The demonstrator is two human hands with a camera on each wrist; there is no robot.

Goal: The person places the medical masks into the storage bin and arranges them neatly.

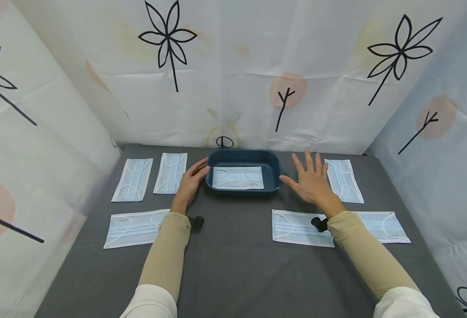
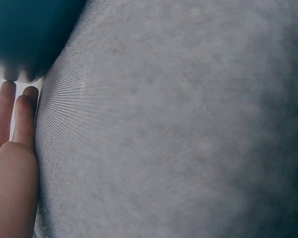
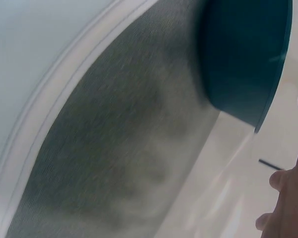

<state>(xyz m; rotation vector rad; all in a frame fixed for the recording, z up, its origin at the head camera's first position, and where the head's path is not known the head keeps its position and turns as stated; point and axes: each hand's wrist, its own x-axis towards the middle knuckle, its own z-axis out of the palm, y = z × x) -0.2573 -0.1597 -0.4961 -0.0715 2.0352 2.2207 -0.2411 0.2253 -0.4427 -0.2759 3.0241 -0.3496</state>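
A dark blue tray (image 1: 243, 155) stands at the back middle of the table, with one light-blue face mask (image 1: 238, 178) lying flat inside it. At its left end, my left hand (image 1: 191, 183) has its fingertips against the tray wall. In the left wrist view, straight fingers (image 2: 24, 119) point to the tray (image 2: 30, 29). Spread wide, my right hand (image 1: 310, 181) is beside the tray's right end, and holds nothing. Whether its thumb touches the rim I cannot tell. In the right wrist view, only part of that hand (image 3: 290, 203) shows near the tray (image 3: 243, 54).
Two masks, an outer one (image 1: 133, 180) and an inner one (image 1: 170, 173), lie back left; another mask (image 1: 131, 229) lies nearer, partly under the left arm. A mask (image 1: 346, 181) lies back right. Masks (image 1: 301, 229) extend below the right forearm. Patterned cloth (image 1: 237, 53) walls the table.
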